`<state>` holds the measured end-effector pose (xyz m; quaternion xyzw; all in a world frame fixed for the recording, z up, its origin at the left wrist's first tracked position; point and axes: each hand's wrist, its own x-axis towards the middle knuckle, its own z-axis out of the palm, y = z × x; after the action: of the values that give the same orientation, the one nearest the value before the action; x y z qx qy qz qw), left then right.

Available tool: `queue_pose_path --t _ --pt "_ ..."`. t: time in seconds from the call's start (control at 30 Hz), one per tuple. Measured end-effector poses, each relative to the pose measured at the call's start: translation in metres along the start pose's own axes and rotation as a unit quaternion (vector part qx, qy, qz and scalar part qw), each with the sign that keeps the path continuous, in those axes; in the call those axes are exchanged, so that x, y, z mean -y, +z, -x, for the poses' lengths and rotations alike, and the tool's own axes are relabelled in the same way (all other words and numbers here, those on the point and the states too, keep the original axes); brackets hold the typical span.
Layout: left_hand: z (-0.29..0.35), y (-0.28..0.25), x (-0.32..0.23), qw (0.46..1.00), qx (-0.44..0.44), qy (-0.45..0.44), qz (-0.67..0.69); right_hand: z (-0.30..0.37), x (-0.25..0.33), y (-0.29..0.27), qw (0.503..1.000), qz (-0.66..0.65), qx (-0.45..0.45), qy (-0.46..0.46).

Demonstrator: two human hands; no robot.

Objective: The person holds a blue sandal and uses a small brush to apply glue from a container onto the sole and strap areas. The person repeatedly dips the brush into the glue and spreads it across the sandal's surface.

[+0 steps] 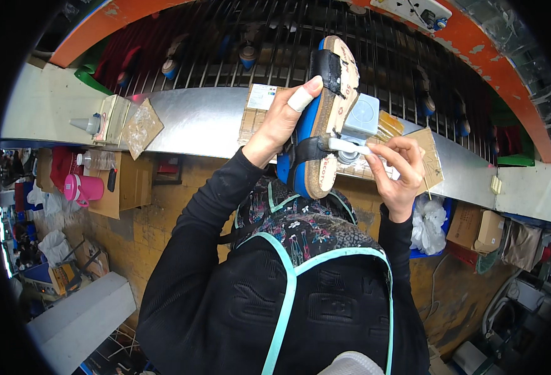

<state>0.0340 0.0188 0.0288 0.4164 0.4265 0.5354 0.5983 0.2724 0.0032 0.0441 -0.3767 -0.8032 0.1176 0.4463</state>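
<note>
My left hand, white tape round its thumb, is wrapped about a sandal sole fitted on a blue shoe last. The sole is tilted upright, its pale underside turned to the right. Black straps are folded over its edges. Pinched between thumb and fingers of my right hand is a slim white brush-like tool, its tip against the sole's lower part. Right behind the sole is a square grey container with a round mark on top; a round grey pot shows partly beneath the tool.
A metal ledge runs before a conveyor of thin rods, which carries several lasted shoes. Cardboard pieces lie on the ledge. A pink jug stands at left on a carton; a plastic-bag-filled blue bin is at right.
</note>
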Motion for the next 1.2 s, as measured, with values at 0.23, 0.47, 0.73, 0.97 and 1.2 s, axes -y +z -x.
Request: queue_pose_path --t 0.23,0.47,0.73,0.97,1.2 --pt "-0.001 0.007 -0.001 1.0 -0.017 0.001 0.018 0.009 0.002 -0.005 0.999 0.027 -0.01 -0.027" --pt "-0.004 0.007 0.0 1.0 -0.018 0.002 -0.003 0.002 0.002 -0.014 0.999 -0.033 0.004 -0.005" --pt "-0.007 0.008 0.002 1.0 -0.009 0.014 -0.009 0.005 0.003 -0.014 0.998 -0.021 0.041 0.049" --pt "-0.004 0.009 0.002 0.998 0.022 -0.027 0.046 0.002 -0.007 -0.01 0.97 -0.214 0.072 0.087" --pt "0.006 0.009 0.016 0.993 -0.025 -0.016 0.113 0.025 0.003 0.003 0.96 -0.192 0.018 0.204"
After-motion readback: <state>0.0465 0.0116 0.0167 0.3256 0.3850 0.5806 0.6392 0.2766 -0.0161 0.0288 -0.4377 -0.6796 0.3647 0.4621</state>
